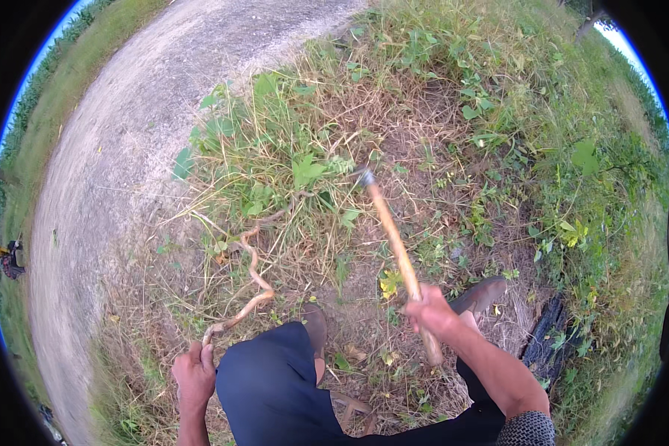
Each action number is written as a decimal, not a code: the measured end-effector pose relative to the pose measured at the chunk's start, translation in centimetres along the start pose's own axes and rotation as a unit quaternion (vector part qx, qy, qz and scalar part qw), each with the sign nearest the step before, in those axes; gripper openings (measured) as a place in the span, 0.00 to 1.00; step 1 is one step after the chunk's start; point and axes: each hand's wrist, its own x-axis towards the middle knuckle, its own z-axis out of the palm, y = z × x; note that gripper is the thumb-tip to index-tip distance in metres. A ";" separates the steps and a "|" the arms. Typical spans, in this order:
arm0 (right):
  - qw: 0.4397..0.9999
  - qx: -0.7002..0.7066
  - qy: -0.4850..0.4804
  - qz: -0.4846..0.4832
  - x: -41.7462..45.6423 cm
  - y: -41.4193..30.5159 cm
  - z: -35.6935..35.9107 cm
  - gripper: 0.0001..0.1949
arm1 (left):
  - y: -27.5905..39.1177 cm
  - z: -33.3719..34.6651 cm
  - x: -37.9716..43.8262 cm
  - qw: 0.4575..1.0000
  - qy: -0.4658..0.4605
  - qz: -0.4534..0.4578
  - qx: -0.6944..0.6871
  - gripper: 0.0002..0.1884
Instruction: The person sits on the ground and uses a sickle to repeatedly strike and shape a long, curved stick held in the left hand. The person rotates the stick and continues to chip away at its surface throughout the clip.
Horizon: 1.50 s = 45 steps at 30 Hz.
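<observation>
My right hand (432, 315) is closed around the lower part of a wooden handle (393, 234), which slants up and to the left. At its far end is a metal tool head (365, 177), blurred and partly lost in the grass, so its exact shape cannot be told. In my left hand (195, 368), beside my left knee, is the near end of a crooked, bare wooden stick (253, 267). The stick zigzags away, and its far end reaches into a clump of grass and leafy weeds (279, 150).
A gravel path (117, 111) curves along the left. Dark, charred-looking wood (546, 334) lies right of my right shoe (482, 292). Wooden pieces (351, 402) lie between my legs. Dense green weeds (585, 195) cover the right side. A person (11, 259) is at the far left edge.
</observation>
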 end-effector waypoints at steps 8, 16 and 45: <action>0.987 0.111 0.098 -0.067 12.5 -8.4 4.9 0.13 | 0.8 0.4 1.1 1.000 0.005 -0.024 0.004 0.18; 0.999 -0.005 0.010 -0.039 4.3 -9.6 -0.4 0.09 | -0.2 -2.3 -1.4 0.998 -0.014 -0.052 0.014 0.15; 0.953 -0.205 -0.193 0.109 4.1 -13.1 4.3 0.20 | -1.8 -4.1 -2.5 0.996 -0.025 -0.084 -0.024 0.19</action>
